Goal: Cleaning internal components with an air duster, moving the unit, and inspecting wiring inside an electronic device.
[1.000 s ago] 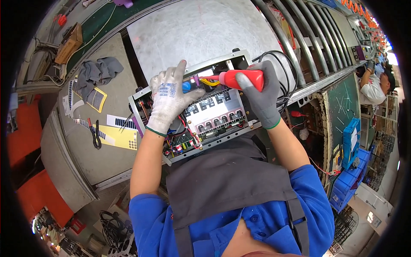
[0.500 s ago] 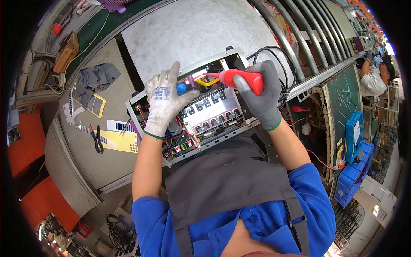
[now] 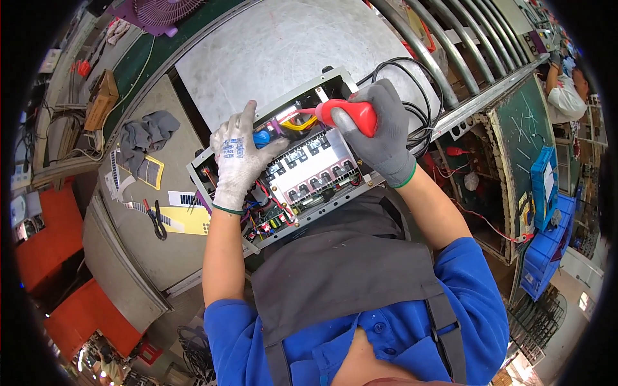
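An opened metal electronics chassis (image 3: 326,211) sits tilted on the bench in front of me, full of wires, boards and a silvery plate (image 3: 308,171) carrying rows of black components. My left hand (image 3: 234,154), in a pale glove, lies over its left part with fingers stretched and thumb apart. Beside that thumb is a blue round component (image 3: 261,138). My right hand (image 3: 385,133), in a grey glove, is wrapped around a red squeeze bottle (image 3: 355,117). The bottle's thin nozzle points left into the chassis, near a yellow wire bundle (image 3: 300,123); whether its tip touches anything is unclear.
Black cable (image 3: 421,116) lies coiled right of the chassis, near metal rollers (image 3: 444,51). On the left bench are a grey cloth (image 3: 149,133), pliers (image 3: 156,220) and yellow label sheets (image 3: 187,220). A blue crate (image 3: 547,248) stands far right, with another person (image 3: 566,90) beyond.
The whole view has shifted a little. The bottle in my right hand now sits slightly further left and lower over the chassis. My left hand keeps its place on the chassis.
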`<state>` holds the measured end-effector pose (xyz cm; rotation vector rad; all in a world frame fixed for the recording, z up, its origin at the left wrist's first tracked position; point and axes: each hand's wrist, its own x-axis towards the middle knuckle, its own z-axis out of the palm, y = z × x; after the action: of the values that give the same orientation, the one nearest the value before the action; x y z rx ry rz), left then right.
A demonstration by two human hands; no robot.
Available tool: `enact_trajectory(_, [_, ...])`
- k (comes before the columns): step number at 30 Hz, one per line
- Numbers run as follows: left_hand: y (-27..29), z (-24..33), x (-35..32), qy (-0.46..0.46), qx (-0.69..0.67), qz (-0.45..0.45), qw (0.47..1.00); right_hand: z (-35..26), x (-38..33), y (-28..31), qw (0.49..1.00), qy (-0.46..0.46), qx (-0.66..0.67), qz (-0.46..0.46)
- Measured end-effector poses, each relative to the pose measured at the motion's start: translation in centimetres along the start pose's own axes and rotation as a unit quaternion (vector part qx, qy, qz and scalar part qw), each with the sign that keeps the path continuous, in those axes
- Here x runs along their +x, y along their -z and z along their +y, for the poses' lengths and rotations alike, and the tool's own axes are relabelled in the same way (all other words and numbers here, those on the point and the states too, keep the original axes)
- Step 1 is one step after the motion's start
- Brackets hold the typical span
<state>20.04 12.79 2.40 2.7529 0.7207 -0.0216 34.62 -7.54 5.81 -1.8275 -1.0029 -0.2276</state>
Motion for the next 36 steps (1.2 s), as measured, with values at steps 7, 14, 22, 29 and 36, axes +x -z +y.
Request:
enact_trajectory(7, [0.3,0.9,0.4,0.017,0.02,-0.015,1.0,1.1,-1.0,0.1,0.999,-0.022,-0.005,0.03])
enact_trajectory(14, [-1.0,3.9,2.4,-0.104,0.058,0.066,0.991,4.1,-1.3,0.6,0.83,-0.361,0.388,0.175])
enact_trajectory(22, [-2.9,2.0,4.0,-0.186,0.075,0.063,0.978,7.8,-5.8,4.9,0.653,-0.435,0.581,0.216])
enact_trajectory(29, [1.9,3.7,8.2,-0.034,-0.136,-0.228,0.963,3.0,-6.7,5.7,0.833,-0.344,0.41,0.137])
enact_trajectory(36, [4.0,4.3,10.3,-0.053,0.055,-0.264,0.961,1.1,-7.0,0.8,0.997,0.031,0.062,0.037])
